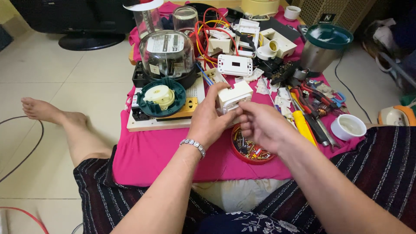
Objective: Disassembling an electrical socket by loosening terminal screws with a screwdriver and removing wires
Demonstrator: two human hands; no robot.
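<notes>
Off to the left, my bare foot [41, 110] rests on the pale tiled floor [65, 73]. On the pink cloth [151, 154] covering the low table sits a cream board [149, 125] carrying a round dark green plastic base with a cream disc [161, 97] at its middle, and behind it a clear glass-domed electric meter on a black base [168, 56]. My left hand [210, 121], with a silver beaded bracelet [193, 146] at the wrist, has its fingers curled closed around the small white square plastic switch box [233, 96], gripping it from below and behind, just above the cloth near the table's middle. My right hand [264, 125] meets it from the right, fingertips pinched together against the box's front edge; I cannot tell whether anything small sits between them. Under my right hand lies a shallow red round dish of small screws and metal bits [251, 149]. Further right lie a yellow-handled screwdriver [303, 125], red-handled pliers [310, 97] and a small white round cup [350, 126].
</notes>
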